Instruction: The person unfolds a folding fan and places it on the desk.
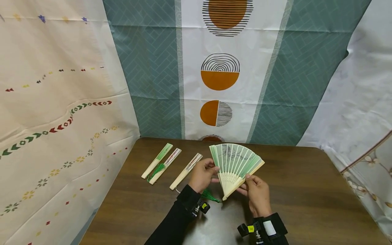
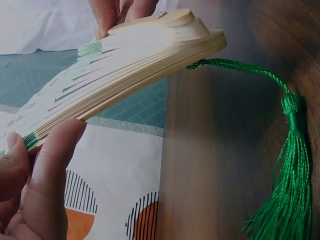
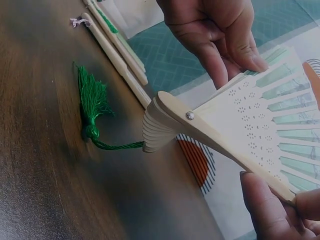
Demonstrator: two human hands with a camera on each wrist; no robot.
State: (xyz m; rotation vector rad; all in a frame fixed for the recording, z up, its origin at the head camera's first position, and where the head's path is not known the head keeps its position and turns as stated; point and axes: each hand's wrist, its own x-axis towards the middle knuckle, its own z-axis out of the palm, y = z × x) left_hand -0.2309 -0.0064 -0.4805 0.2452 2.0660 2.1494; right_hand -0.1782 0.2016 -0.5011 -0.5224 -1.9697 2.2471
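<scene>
Tabletop (image 1: pixel 306 190): brown, wood-grain. Fan (image 1: pixel 235 160): spread wedge, pale-ribbed, pierced, pleated green, held above the tabletop. Left hand (image 1: pixel 202 175): fingers pinching one outer edge. Right hand (image 1: pixel 258 194): fingers pinching the opposite edge. Tassel (image 2: pixel 290 175): green strands, twisted cord (image 2: pixel 246 65).

Table (image 1: pixel 315 190): brown wood-grain top, rounded far corners, pale glare (image 1: pixel 218 226) at near middle; rear cloth (image 1: pixel 252 71): green side panels, white centre strip, orange-and-black circles; left cloth (image 1: pixel 61 115): cream, small coloured motifs; right cloth (image 1: pixel 361 98): white, creased, floral print low down
</scene>
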